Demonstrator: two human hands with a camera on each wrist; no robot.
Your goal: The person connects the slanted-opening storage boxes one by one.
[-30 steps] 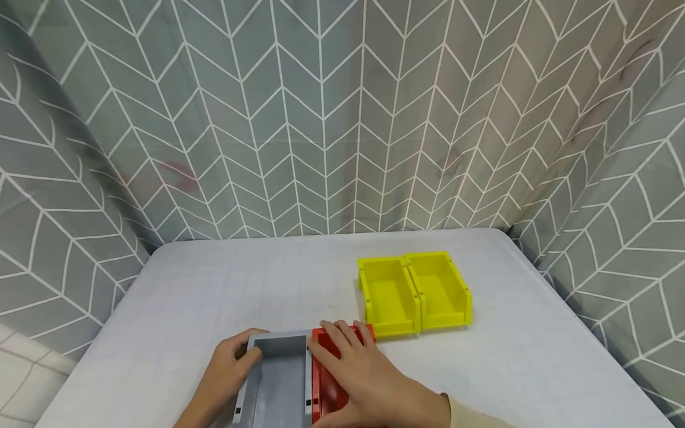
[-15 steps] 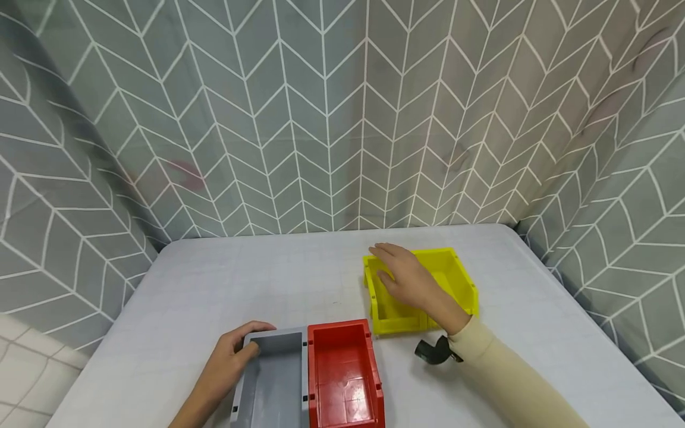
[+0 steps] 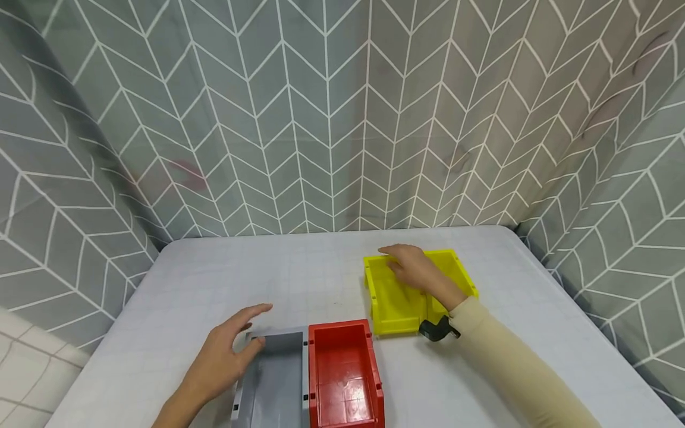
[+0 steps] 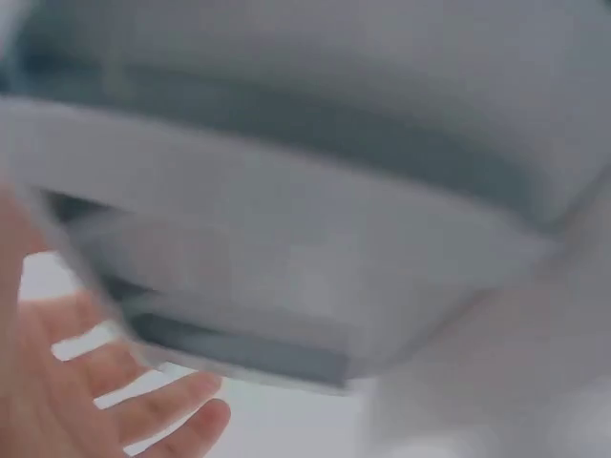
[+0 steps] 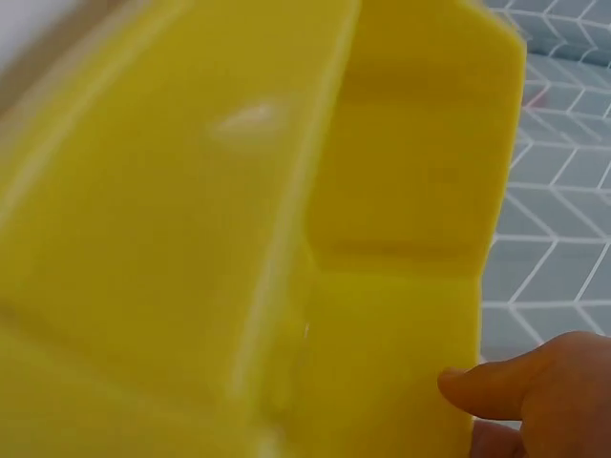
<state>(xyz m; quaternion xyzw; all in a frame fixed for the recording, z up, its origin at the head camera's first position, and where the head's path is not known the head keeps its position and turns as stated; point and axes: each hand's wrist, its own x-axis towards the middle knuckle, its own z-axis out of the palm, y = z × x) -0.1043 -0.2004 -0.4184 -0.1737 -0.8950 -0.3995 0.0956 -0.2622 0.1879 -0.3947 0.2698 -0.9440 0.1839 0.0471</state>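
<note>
Two yellow plastic bins stand side by side at the right of the table in the head view. My right hand (image 3: pixel 418 270) reaches over them and grips the far wall of the left yellow bin (image 3: pixel 393 306). In the right wrist view the thumb (image 5: pixel 487 386) presses the inside of that wall; the other fingers are mostly hidden behind it. Nearer, a grey bin (image 3: pixel 280 374) touches a red bin (image 3: pixel 342 374). Beside the grey bin's far left corner is my left hand (image 3: pixel 216 359), fingers spread and holding nothing. The left wrist view is blurred.
The right yellow bin (image 3: pixel 452 270) is partly covered by my wrist. A black strap-like piece (image 3: pixel 436 329) hangs at the right cuff. A white-covered table (image 3: pixel 225 279) carries the bins, with a patterned grey curtain (image 3: pixel 332 119) behind and at the sides.
My right hand has left the red bin, moved right and forward to the yellow bins, and taken hold of the left one's far wall. My left hand has let go of the grey bin.
</note>
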